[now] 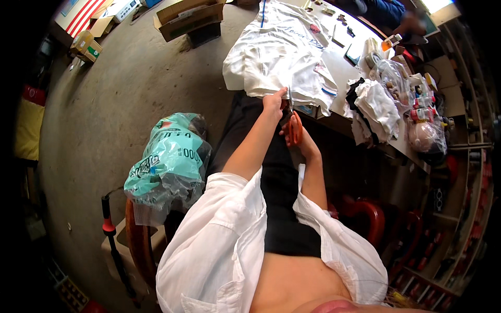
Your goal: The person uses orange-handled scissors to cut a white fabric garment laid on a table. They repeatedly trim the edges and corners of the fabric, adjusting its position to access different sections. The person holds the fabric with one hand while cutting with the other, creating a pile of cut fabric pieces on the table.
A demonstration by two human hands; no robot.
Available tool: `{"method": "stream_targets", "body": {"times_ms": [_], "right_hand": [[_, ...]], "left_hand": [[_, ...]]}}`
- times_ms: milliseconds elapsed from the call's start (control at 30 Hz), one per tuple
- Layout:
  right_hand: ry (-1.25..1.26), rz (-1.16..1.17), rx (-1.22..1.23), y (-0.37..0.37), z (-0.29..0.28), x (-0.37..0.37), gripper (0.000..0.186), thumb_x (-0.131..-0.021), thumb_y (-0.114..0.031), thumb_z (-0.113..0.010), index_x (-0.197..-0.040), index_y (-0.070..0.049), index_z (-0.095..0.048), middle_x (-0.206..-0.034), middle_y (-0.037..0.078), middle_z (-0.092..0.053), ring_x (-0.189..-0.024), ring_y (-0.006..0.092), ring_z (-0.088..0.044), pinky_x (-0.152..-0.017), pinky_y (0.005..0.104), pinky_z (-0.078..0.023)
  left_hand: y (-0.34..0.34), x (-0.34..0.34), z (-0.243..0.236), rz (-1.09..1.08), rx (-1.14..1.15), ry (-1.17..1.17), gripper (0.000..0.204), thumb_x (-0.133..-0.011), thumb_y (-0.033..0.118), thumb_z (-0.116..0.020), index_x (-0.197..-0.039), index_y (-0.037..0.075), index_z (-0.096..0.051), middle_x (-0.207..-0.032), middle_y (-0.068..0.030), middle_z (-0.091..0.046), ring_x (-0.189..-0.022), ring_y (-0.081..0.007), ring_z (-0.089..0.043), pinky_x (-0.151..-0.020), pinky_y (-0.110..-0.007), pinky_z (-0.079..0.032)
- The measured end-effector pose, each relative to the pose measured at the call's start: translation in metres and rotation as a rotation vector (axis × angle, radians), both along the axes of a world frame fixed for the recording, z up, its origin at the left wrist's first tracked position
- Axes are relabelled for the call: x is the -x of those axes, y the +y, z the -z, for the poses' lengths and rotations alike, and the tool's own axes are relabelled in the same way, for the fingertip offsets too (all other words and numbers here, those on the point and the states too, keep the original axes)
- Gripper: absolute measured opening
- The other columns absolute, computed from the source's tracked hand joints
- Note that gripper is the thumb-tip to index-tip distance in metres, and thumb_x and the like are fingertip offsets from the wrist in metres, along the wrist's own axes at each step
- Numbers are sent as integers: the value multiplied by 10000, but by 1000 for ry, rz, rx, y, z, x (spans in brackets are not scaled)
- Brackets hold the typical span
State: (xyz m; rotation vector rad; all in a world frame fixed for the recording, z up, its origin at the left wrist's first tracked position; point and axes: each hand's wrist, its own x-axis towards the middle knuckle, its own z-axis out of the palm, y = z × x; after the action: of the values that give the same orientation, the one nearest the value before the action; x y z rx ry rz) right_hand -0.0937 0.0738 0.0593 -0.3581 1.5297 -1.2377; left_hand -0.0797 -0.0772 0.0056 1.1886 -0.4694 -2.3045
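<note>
A white garment or cloth [261,57] with dark script and small coloured prints lies spread over the near end of the table and hangs past its edge. My left hand [273,102] is closed on the near edge of this cloth. Beside it, my right hand [298,136] grips a pair of scissors [295,129] by the orange-red handles. The blades point away from me and meet the cloth's edge just right of my left fingers. Whether fabric lies between the blades is too small to tell.
On the table's right side sits a pile of white and black cloth scraps [377,112], near clear bags and bottles [421,107]. A teal plastic bag [169,151] stands at my left. An open cardboard box [190,21] is farther off. Another person's arm [412,23] shows at top right.
</note>
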Motion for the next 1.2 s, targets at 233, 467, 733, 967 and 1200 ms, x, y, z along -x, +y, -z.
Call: {"method": "stream_targets", "body": {"times_ms": [233,467,733,967,1200], "right_hand": [[-27,-2,-7,-1,2,4,554,-850,-630,-484,-898,-78,-512,-715,3,-486,-564,89,-453,-504,227,-395],[10,-15,-21,-9,-9,-5,547,-876,-628,-438,-887,-85,-506,-702,-19,-436,-580,72,-443,-504,207,-402],[37,-36,-24,-5,-15,-15,585,-870,-632,-446,-974,-62,-526,-776,5,-487,-600,82,-448,-557,213,-406],[-1,4,8,-22,-8,-16,552,-862,-640,-454,-874,-89,-494,-734,-9,-466,-568,86,-429,-525,213,-387],[-14,74,-17,-29,12,-15,578,-805,-690,-493,-705,-123,-439,-546,-21,-416,-393,97,-430,-363,237,-370]], "left_hand": [[-4,0,16,120,-43,123,127,-801,163,-719,-848,72,-642,-793,-23,-622,-666,-148,-544,-609,-288,-444],[-10,-3,28,78,-101,244,151,-823,199,-697,-875,93,-602,-782,-16,-607,-665,-169,-557,-620,-286,-465],[-9,-11,8,-53,-103,239,128,-840,167,-647,-903,69,-592,-776,-40,-613,-691,-176,-589,-628,-306,-488],[-11,-16,16,12,-67,288,109,-856,155,-655,-850,57,-607,-748,-44,-604,-658,-183,-569,-595,-334,-473],[-12,-22,12,64,-66,273,111,-893,181,-611,-864,74,-619,-760,-7,-590,-663,-144,-534,-577,-294,-454]]}}
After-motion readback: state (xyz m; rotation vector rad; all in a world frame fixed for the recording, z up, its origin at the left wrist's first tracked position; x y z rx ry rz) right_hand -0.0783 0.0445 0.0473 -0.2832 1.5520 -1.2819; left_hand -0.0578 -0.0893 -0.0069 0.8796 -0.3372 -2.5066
